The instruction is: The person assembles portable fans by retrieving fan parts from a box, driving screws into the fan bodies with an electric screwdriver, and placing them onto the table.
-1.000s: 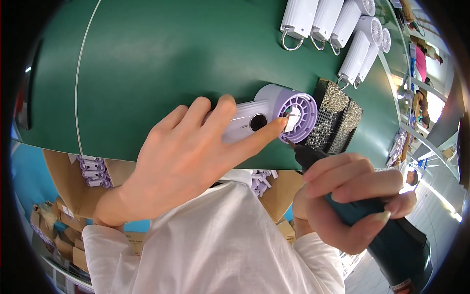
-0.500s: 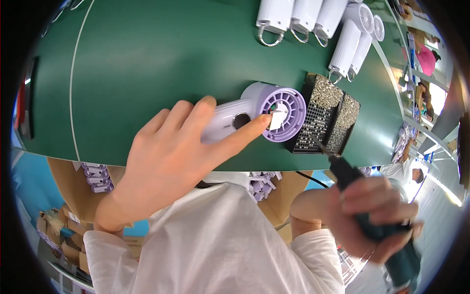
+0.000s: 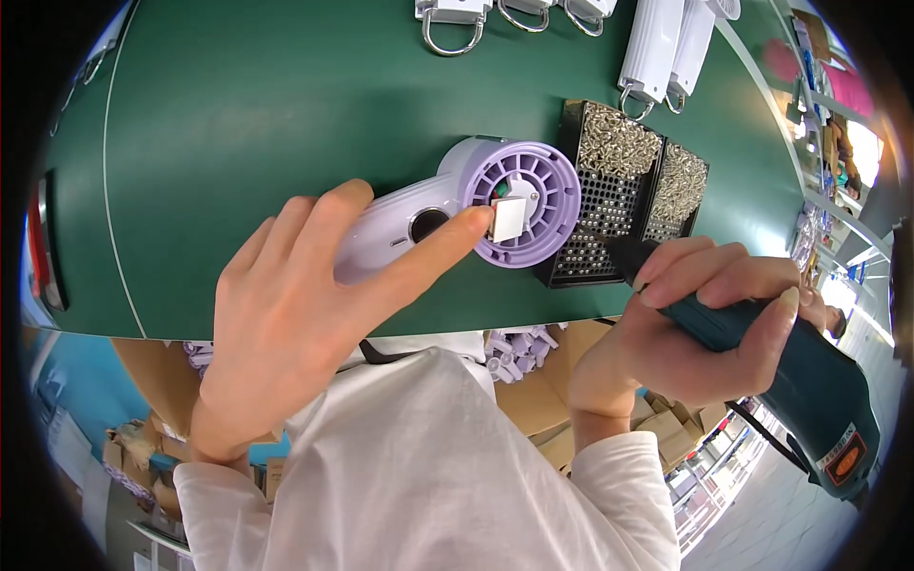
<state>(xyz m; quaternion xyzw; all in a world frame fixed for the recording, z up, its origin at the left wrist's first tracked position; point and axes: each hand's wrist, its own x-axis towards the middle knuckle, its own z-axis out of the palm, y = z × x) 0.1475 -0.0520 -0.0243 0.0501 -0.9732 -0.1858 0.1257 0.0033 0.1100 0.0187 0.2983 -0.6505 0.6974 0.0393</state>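
A lilac handheld fan point(image 3: 381, 228) lies on the green bench with its round head turned up. My left hand point(image 3: 295, 285) holds it by the handle, fingers over the far side and thumb stretched to the open head. The thumb tip touches a small square white piece point(image 3: 508, 219) inside the spoked ring. In my right hand point(image 3: 705, 319) is a dark teal electric screwdriver point(image 3: 809, 381), gripped near its front. Its tip points left over the near part of a black screw tray point(image 3: 595, 269), just right of the fan head.
Silver screws point(image 3: 619, 138) are heaped at the far end of the two-part tray. Several white fan bodies point(image 3: 652, 48) with metal rings lie at the far side. Below the bench edge, a cardboard box point(image 3: 543, 395) stands near lilac parts point(image 3: 519, 352). A red-and-black object point(image 3: 48, 243) is far left.
The screwdriver has swung up and left, its tip now over the tray's near part. My left hand still holds the fan, thumb at the white piece. The whole view has shifted somewhat.
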